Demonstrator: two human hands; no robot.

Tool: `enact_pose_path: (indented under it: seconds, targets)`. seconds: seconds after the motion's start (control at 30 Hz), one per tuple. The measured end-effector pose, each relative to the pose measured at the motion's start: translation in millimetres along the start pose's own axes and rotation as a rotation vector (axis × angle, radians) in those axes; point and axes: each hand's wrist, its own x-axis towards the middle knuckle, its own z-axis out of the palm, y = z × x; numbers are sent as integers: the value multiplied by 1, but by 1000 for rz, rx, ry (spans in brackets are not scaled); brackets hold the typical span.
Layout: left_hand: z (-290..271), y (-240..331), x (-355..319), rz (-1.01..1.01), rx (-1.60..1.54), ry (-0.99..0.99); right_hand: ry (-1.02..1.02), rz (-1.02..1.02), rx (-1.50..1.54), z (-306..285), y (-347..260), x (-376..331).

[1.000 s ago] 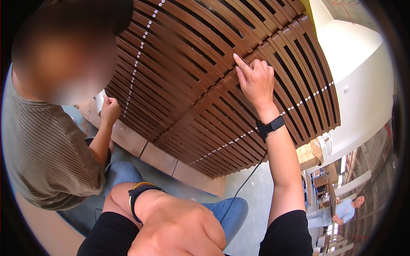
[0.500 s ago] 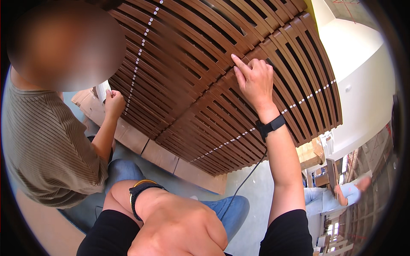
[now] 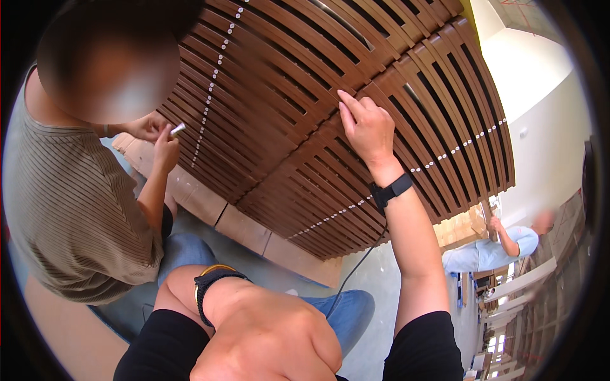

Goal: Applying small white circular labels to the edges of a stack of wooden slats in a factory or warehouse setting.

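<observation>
Brown slatted panels (image 3: 298,127) stand side by side in front of me, their long slats split by a dark seam. Over that seam is my right hand (image 3: 370,127), wearing a black wrist strap (image 3: 391,190); its index finger points out, thumb a little apart, the others curled, nothing held. Whether the fingertip touches the slats I cannot tell. Close to the camera, my left hand (image 3: 270,336) shows its back, with a dark, yellow-edged band at the wrist; its fingers are hidden.
At left, a co-worker in a striped shirt (image 3: 82,209) holds a small whitish piece (image 3: 178,129) by the panels. Flattened cardboard (image 3: 244,227) lies below the panels. A thin black cable (image 3: 356,267) hangs near my right wrist. Another person in light blue (image 3: 495,247) stands at far right.
My right hand has shifted slightly left and down along the seam, its index finger lower. The co-worker's second hand has come to the small piece. The far person has moved.
</observation>
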Motion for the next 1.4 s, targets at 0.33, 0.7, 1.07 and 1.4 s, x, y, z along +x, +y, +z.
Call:
enact_pose_path:
  seconds: [0.33, 0.7, 1.07, 1.4]
  targets:
    - [-3, 10, -2, -53, -14, -35, -169, -83, -170, 4, -5, -11]
    - [-6, 3, 4, 101, -5, -94, -257, 0, -232, 2, -14, -21]
    - [7, 12, 2, -23, -11, -63, -278, -88, -255, 3, -14, -26]
    - [4, 25, 3, -155, -126, -196, -283, -147, -312, 8, -19, -39]
